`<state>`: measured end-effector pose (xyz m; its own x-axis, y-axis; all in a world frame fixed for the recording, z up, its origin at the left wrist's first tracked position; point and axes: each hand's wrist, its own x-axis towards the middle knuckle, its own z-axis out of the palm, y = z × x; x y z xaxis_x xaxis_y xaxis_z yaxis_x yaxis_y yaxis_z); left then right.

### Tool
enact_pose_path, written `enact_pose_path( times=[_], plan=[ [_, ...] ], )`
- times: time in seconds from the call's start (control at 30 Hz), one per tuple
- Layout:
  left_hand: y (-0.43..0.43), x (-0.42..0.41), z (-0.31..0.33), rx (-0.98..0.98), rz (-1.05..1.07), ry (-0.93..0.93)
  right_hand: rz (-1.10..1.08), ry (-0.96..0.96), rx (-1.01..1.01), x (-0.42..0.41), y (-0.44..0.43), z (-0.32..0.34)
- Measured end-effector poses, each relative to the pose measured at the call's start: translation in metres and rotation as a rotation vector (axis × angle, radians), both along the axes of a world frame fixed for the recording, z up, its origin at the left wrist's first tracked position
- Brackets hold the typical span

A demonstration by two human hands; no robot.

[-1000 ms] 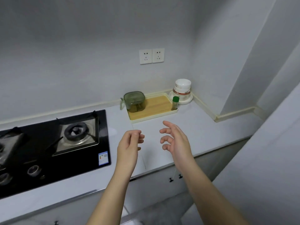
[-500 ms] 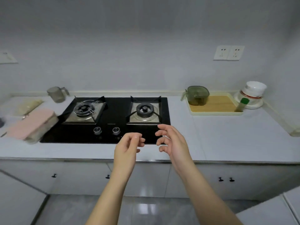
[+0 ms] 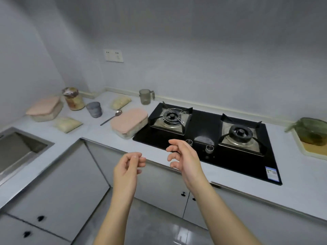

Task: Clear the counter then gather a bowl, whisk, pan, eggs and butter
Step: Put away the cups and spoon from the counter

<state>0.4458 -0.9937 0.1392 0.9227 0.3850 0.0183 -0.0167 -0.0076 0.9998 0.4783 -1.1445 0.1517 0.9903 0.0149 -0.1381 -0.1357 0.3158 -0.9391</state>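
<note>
Gaze has swung left. A second ago it sat on the right end of the white counter (image 3: 92, 134); now the left corner fills the view. Both hands rode along with it, raised off the surface and holding nothing. Left hand (image 3: 130, 167) is loosely curled, thumb tip against forefinger. Right hand (image 3: 184, 156) is slack, fingers apart.

Clutter newly in sight:
- near pink-lidded rectangular box (image 3: 129, 122), right end at the left edge of the black glass two-burner hob (image 3: 201, 124); touching or overlapping, I cannot tell
- far pink-lidded box (image 3: 44, 107) in the back corner, wrapped-top jar (image 3: 72, 99) just beside it
- grey cup (image 3: 94, 109), with a metal spoon (image 3: 111, 117) lying between it and the near box
- two pale yellow packets (image 3: 121, 102), well apart
- smoky clear handled jug (image 3: 146, 96) by the wall

My reading is that clearing has not begun and this sweep is stock-taking. The near box looks the easiest first pick.

Hard to make out:
- The green translucent tub (image 3: 311, 131) and its cream-rimmed wooden tray (image 3: 308, 153) are cut by the right edge. The white stacked bowl seen beyond them earlier is now out of frame.
- The steel sink (image 3: 16, 149) is cut off at the left.
- No whisk, pan, eggs or butter show anywhere; I cannot tell whether they are behind the cabinet doors.
- Box and packet contents are unreadable.
</note>
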Motion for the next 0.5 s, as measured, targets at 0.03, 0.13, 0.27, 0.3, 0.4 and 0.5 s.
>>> enact_pose_path(
  times=[0.03, 0.13, 0.27, 0.3, 0.4, 0.5],
  plan=[
    [0.015, 0.004, -0.002, -0.007, 0.033, 0.001, 0.029, 0.000, -0.005, 0.009, 0.016, 0.000],
    [0.042, 0.018, -0.008, -0.017, 0.091, 0.024, 0.089, 0.007, -0.007, 0.032, 0.050, -0.002],
    [0.071, 0.050, -0.016, -0.014, 0.151, 0.046, 0.140, 0.021, -0.001, 0.071, 0.083, -0.010],
    [0.079, 0.063, -0.018, -0.013, 0.166, 0.045, 0.155, 0.028, -0.005, 0.086, 0.092, -0.013],
    [0.096, 0.096, -0.021, 0.004, 0.178, 0.058, 0.177, 0.044, -0.023, 0.127, 0.112, -0.021],
    [0.113, 0.136, -0.019, 0.009, 0.188, 0.072, 0.195, 0.066, -0.009, 0.172, 0.132, -0.021]
  ],
)
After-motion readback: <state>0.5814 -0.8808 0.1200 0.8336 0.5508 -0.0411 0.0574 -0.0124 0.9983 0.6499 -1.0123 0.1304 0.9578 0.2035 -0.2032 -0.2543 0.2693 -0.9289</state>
